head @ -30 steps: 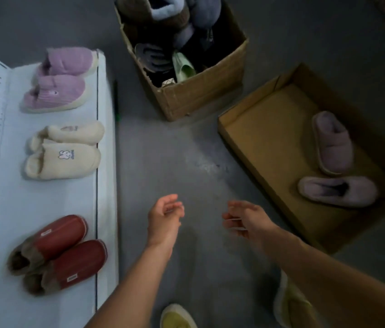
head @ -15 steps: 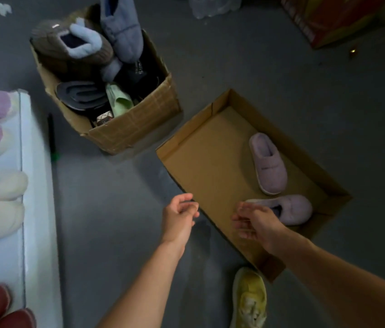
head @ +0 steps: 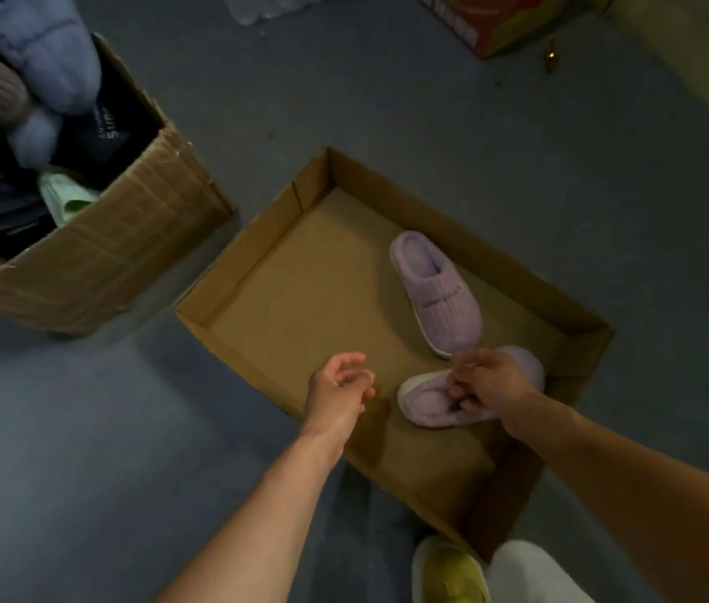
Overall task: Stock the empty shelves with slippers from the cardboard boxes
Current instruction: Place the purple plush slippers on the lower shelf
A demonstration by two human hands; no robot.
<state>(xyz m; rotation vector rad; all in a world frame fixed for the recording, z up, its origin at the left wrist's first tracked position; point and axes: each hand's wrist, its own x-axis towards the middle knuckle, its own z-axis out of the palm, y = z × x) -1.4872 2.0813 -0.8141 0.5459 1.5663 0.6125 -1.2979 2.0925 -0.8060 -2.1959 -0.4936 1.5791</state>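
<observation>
A low open cardboard box [head: 257, 263] lies on the grey floor in the middle of the head view. Two lilac plush slippers are in it: one [head: 440, 298] lies sole down near the far wall, the other [head: 426, 402] lies crosswise nearer to me. My right hand [head: 487, 385] hovers right over the nearer slipper's opening with loosely curled fingers; whether they touch it is unclear. My left hand [head: 339, 389] hangs empty over the box's near-left edge, fingers relaxed. The shelf is out of view.
A taller cardboard box [head: 126, 250] at the upper left is heaped with blue, brown, black and green slippers. A red-and-yellow carton [head: 505, 19] stands at the top right. My yellow shoe [head: 448, 572] and pale trouser leg are by the low box's near corner.
The view swung right, off the white shelf, and closed in on the low box. Both hands moved forward; my right hand came over the nearer lilac slipper.
</observation>
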